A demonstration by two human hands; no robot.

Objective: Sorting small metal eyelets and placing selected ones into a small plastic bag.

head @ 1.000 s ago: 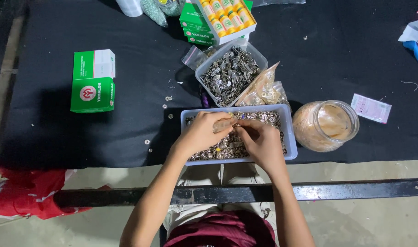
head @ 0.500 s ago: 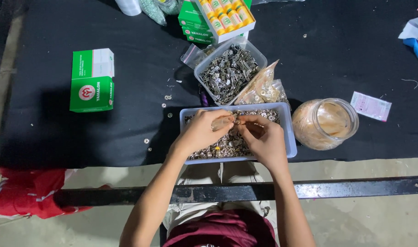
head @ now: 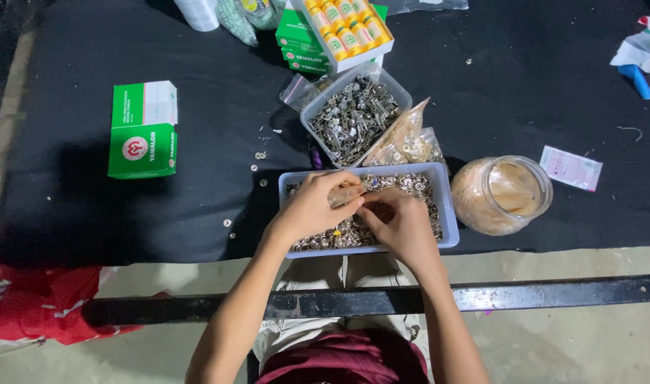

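Premises present as a small assembly or sorting workshop: black-covered worktable (head: 524,85), plastic trays of small metal fittings (head: 355,117), stacked green cartons (head: 143,128), bare concrete floor (head: 566,341).

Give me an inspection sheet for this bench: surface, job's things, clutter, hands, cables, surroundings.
Surface: black cloth-covered table, small loose metal rings scattered on it.
Job's things: blue-grey tray of small metal parts; clear tub of silver clips behind it.
Clutter: green and white box, plastic jar, clear parts bag, box of small bottles, pink slip.
Hands: left hand and right hand over the tray, fingertips together on a small piece.
Cables: nothing seen.
Surroundings: black metal bar, red cloth, concrete floor.
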